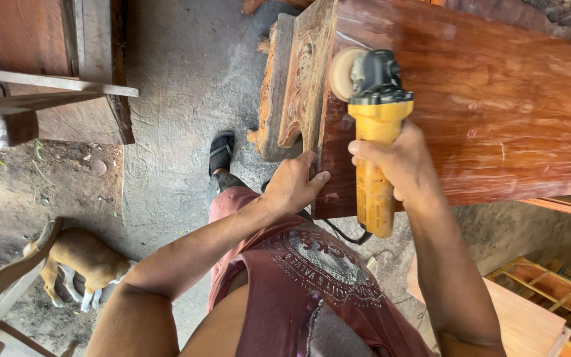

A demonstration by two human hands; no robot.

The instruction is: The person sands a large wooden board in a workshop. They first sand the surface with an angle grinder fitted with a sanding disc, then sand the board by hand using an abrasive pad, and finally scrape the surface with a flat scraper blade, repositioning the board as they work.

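My right hand (pixel 401 165) grips the yellow body of an angle grinder (pixel 373 125) with a black head. Its round sanding disc (pixel 342 73) rests against the near edge of a large reddish-brown wooden furniture panel (pixel 490 99). My left hand (pixel 293 185) lies flat on the panel's lower corner, fingers spread over the edge. A carved ornamental end piece (pixel 295 86) stands to the left of the disc. The grinder's black cord (pixel 345 235) hangs below the panel.
A tan and white dog (pixel 84 261) stands on the dirt floor at lower left beside a pale wooden chair frame (pixel 1 291). Dark wooden furniture (pixel 47 66) fills the upper left. Wood boards and frames (pixel 536 297) lie at lower right. My sandalled foot (pixel 221 152) rests on the concrete.
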